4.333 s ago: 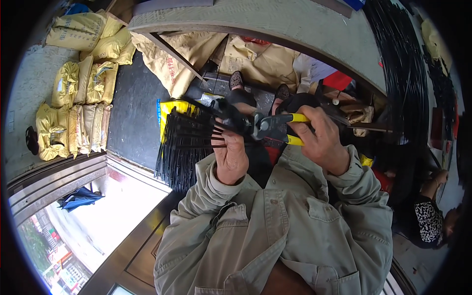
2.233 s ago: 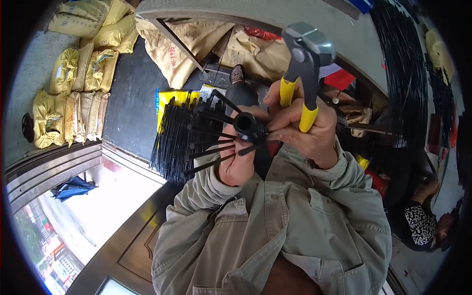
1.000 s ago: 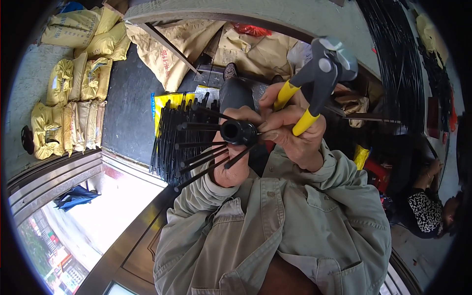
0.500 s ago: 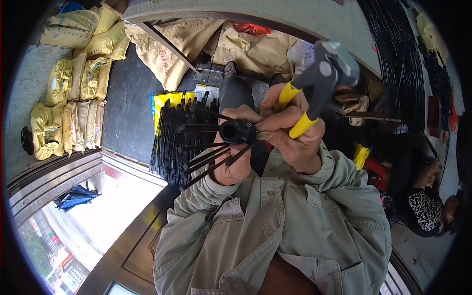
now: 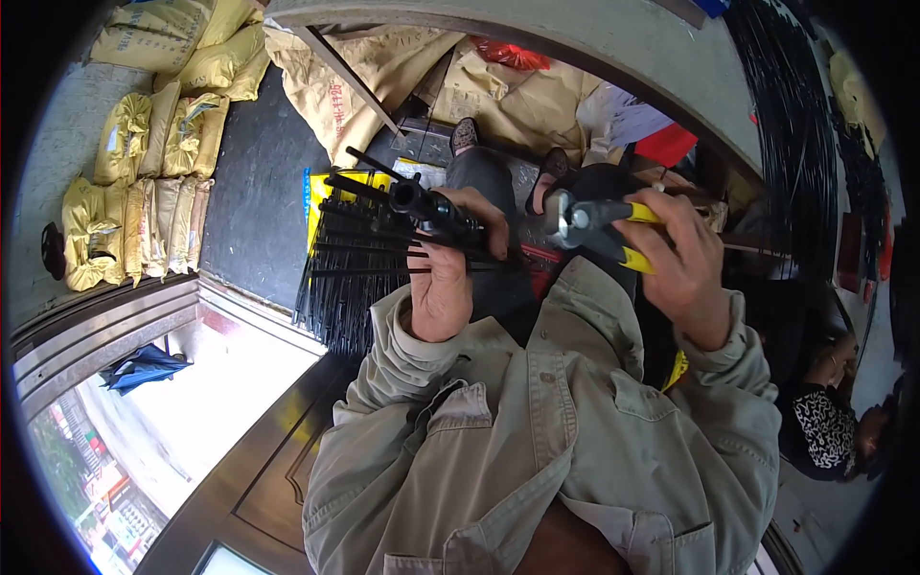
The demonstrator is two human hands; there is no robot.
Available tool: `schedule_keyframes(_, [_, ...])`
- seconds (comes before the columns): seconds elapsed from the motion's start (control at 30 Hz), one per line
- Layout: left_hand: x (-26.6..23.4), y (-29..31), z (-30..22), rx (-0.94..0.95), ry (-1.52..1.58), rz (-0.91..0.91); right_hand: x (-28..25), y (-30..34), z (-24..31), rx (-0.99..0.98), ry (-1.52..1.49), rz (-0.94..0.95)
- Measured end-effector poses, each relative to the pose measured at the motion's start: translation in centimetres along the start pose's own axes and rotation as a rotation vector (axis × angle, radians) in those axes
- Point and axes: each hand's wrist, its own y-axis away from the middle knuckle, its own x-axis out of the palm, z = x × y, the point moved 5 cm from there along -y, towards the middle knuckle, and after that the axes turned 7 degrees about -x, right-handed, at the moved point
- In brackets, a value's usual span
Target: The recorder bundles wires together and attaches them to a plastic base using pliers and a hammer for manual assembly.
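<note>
My left hand [image 5: 444,297] is closed around a black hollow hub [image 5: 436,211], its round opening tipped up and to the left. Thin black rods [image 5: 350,251] fan out leftward from about the hub. Behind them, a thick bundle of similar black rods [image 5: 335,311] partly blends with the held ones. To the right, my right hand [image 5: 688,259] grips end-cutting pincers [image 5: 599,216] by their yellow handles. The metal head of the pincers points left toward the hub, apart from it.
Stacked yellowish sacks [image 5: 158,225] line the left wall. A grey tabletop edge [image 5: 613,48] curves across the far side, with long black strands [image 5: 781,144] hanging at right. A dark blue umbrella [image 5: 144,369] lies by the doorway. Another person [image 5: 824,426] is at the far right.
My right hand has drawn away from the hub to the right, and the pincers' head has swung to face left. My left hand has tilted the hub up and leftward.
</note>
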Motion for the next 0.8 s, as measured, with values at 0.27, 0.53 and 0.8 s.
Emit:
schedule_keyframes(0.27, [0.1, -0.4, -0.2, -0.002, -0.005, -0.049, 0.5, -0.3, -0.2, -0.063, 0.051, 0.045])
schedule_keyframes(0.53, [0.1, 0.0, 0.4, -0.101, 0.127, -0.175, 1.4, -2.8, 0.5, 0.043, -0.252, -0.089])
schedule_keyframes(0.8, [-0.7, 0.9, 2.2, -0.094, 0.539, -0.389, 0.5, -4.3, 1.6, -0.196, 0.349, 0.104])
